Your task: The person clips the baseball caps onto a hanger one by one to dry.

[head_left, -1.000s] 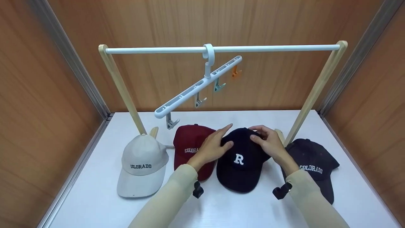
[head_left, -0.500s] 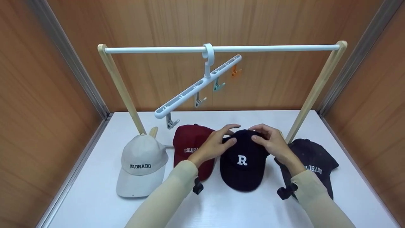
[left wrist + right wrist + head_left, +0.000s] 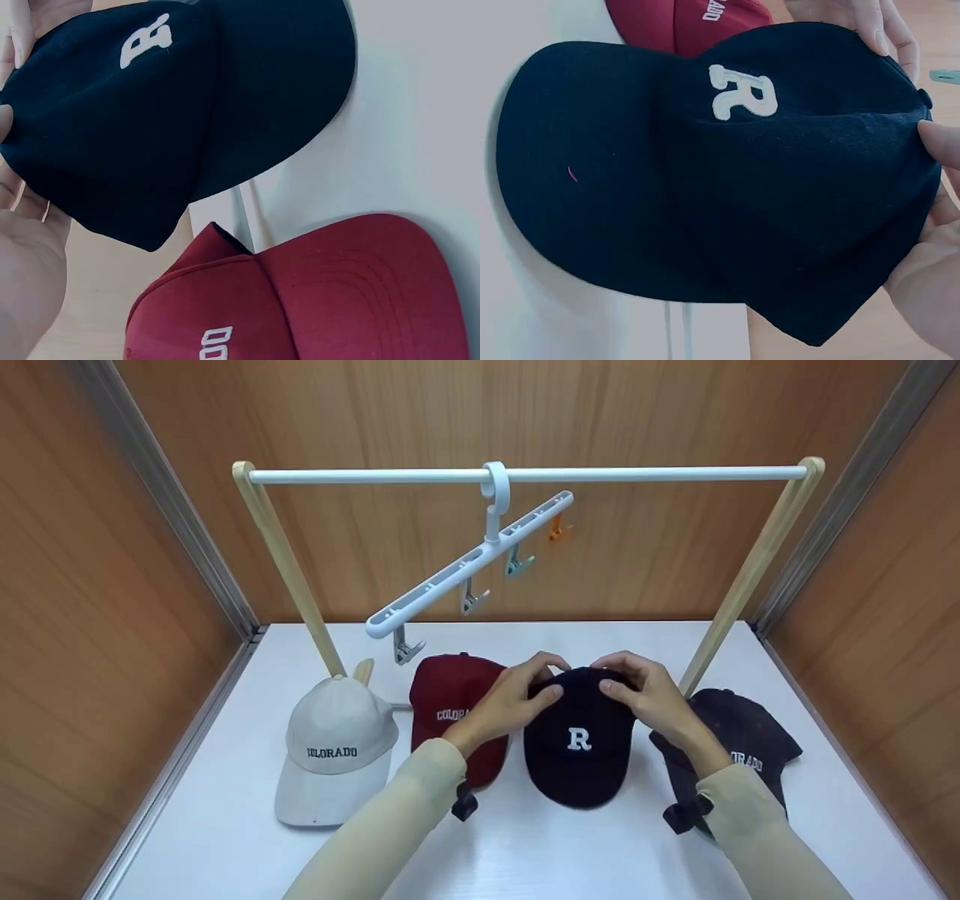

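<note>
A navy baseball cap (image 3: 576, 772) with a white R faces forward in the middle right of the head view. My left hand (image 3: 510, 701) pinches its upper left side, thumb in front and fingers behind. On the upper right, my right hand (image 3: 654, 699) grips it the same way. Both wrist views show the cap's crown (image 3: 112, 127) between the thumbs and fingers; most of the fingers are hidden behind it. Partly behind my left hand lies a dark red cap (image 3: 442, 682). A charcoal cap (image 3: 739, 720) sits beyond my right wrist.
A pale grey cap (image 3: 341, 727) sits at the left of the white table (image 3: 210, 825). Above the caps, a light blue hanger (image 3: 450, 579) with several clips hangs from the white rod (image 3: 637, 474) of a wooden stand (image 3: 292, 574). Wooden panels enclose the table.
The navy cap has shifted slightly right and its brim has come up a little in the head view. My left fingers have curled in behind its top. My right hand has moved slightly right.
</note>
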Available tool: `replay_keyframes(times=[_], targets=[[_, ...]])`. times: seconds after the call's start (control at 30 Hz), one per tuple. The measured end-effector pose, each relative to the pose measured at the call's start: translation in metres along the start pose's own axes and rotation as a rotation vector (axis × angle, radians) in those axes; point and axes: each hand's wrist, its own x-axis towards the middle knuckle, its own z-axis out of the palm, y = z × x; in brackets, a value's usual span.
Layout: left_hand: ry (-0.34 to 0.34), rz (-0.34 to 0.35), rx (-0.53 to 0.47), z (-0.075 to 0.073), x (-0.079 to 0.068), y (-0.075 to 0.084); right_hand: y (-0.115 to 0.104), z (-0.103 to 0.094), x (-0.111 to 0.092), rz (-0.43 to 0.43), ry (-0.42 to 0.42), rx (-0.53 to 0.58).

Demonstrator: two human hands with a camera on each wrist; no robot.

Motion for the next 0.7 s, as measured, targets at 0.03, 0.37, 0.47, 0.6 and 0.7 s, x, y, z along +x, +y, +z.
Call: replay_keyframes(times=[0.03,0.37,0.47,0.6,0.7], targets=[[0.005,0.005,0.004,0.000,0.000,0.001,-0.001,-0.001,0.000,-0.006,-0.002,-0.010],[0.014,0.038,0.007,-0.003,0.000,0.017,-0.008,-0.007,-0.002,-0.080,-0.006,-0.093],[0.022,0.040,0.004,-0.005,0.001,0.022,-0.012,-0.009,-0.003,-0.106,-0.012,-0.119],[0.055,0.035,0.008,-0.007,0.003,0.025,-0.017,-0.009,-0.002,-0.124,-0.016,-0.144],[0.077,0.020,0.015,-0.007,0.004,0.026,-0.020,-0.009,0.000,-0.130,-0.019,-0.150]])
